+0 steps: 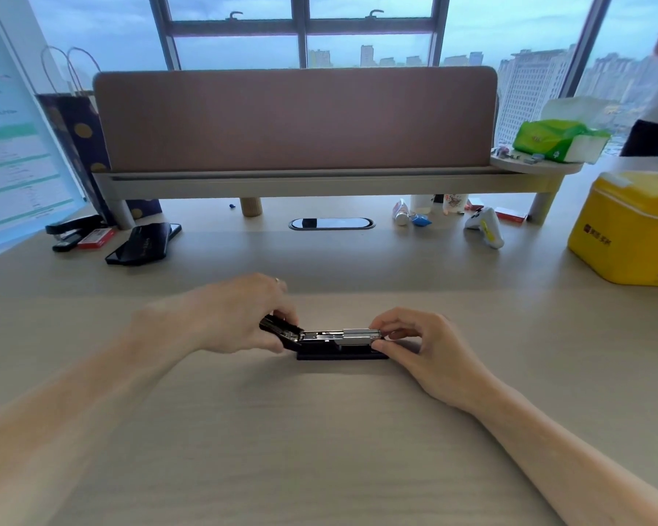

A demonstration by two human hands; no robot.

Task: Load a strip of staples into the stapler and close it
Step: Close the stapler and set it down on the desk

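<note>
A black stapler (331,341) lies on the pale wooden desk in front of me, its top cover folded back to the left so the metal magazine shows. A silver strip of staples (359,334) sits in the right half of the magazine channel. My left hand (228,317) grips the folded-back black cover at the stapler's left end. My right hand (430,349) pinches the right end of the magazine and staple strip between thumb and fingers. The stapler's base rests flat on the desk.
At the back left lie a second black stapler (73,231), a red staple box (97,237) and a dark phone (143,242). A yellow tin (631,229) stands at the right. Small items and a white game controller (485,225) sit under the monitor riser (320,180). Another person stands at the far right.
</note>
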